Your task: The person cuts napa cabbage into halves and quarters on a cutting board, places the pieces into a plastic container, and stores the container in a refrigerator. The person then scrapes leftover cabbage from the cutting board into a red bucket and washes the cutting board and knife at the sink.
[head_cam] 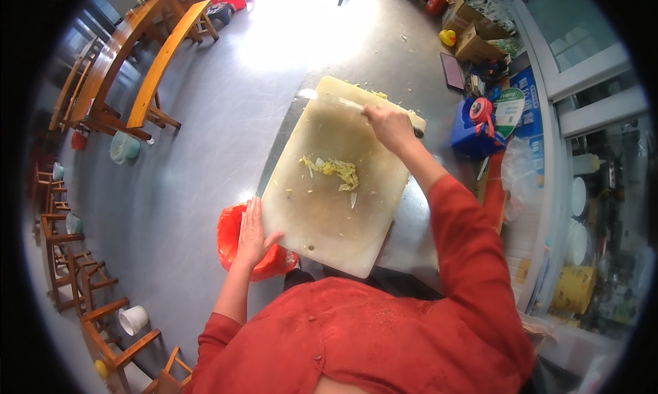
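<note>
A thick pale cutting board [308, 209] lies at a slant on a metal-topped counter [411, 224]. My right hand [388, 126] is over its far right part, closed around a knife [349, 103]. The blade is blurred and points left across the far end of the board. My left hand [252, 237] is at the near left edge, fingers straight and the thumb at the board's edge, holding nothing. A small heap of shredded yellow-green leafy vegetable [336, 170] sits mid-board, with loose bits around it and more along the far edge.
Below my left hand stands a bin with a red liner [229, 234]. Rightward are a blue box [473, 131], a phone-like slab [452, 71], cardboard boxes [475, 47] and sliding glass windows [591, 70]. A wooden bench [169, 65] and stools [110, 311] stand leftward.
</note>
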{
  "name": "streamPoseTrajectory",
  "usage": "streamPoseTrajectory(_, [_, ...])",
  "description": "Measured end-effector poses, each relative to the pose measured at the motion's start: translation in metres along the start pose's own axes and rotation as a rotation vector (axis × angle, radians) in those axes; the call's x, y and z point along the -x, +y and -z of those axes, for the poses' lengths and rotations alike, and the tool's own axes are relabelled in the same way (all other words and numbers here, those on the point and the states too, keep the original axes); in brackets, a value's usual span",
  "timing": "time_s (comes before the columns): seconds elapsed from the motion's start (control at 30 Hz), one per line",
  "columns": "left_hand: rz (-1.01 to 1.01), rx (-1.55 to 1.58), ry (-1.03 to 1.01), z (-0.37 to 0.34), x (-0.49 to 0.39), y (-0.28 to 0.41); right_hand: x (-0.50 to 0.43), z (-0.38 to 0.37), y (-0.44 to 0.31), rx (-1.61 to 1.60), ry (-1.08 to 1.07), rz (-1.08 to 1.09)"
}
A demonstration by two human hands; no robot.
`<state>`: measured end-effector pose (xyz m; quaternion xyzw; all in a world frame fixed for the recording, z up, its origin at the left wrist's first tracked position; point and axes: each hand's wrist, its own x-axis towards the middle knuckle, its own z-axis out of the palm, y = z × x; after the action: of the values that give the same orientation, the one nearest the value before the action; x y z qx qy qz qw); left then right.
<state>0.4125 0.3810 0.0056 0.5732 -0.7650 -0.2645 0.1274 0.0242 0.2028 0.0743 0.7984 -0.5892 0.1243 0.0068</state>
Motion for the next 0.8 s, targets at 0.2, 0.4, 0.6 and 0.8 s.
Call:
streamPoseTrajectory(0.2, [0.025, 0.009, -0.016, 0.002, -0.001, -0.001, 0.004, -0.021, -0.009, -0.095, 0.019, 0.173])
streamPoseTrajectory(0.4, [-0.004, -0.126, 0.06, 0.0, -0.002, 0.015, 0.103, 0.016, -0.03, -0.192, -0.183, 0.35])
streamPoseTrajectory(0.6, [-0.09, -0.226, 0.136, -0.022, -0.067, 0.055, 0.167, 0.036, -0.016, -0.961, -0.196, -0.594])
streamPoseTrajectory(0.8, [-0.344, -0.11, 0.159, -0.064, -0.101, 0.101, 0.228, 0.033, -0.022, -1.332, -0.161, -1.119])
